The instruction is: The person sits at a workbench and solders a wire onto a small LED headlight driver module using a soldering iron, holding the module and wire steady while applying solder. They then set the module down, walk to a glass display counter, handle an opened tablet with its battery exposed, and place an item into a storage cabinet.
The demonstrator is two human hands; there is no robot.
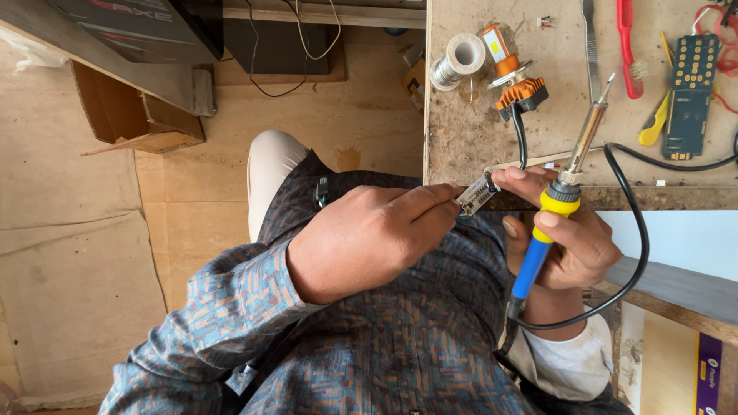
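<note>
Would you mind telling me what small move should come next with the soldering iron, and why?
Probably swing the blue-and-yellow soldering iron down toward the small grey circuit board. The right hand holds the iron with its tip pointing away, while the left hand pinches the board.

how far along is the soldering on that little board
Done: tools are laid out, with the solder spool and orange LED bulb on the bench. In hand: the left hand pinches the small board; the right hand holds the soldering iron. Left: its tip points away, so no joint is being made.
</note>
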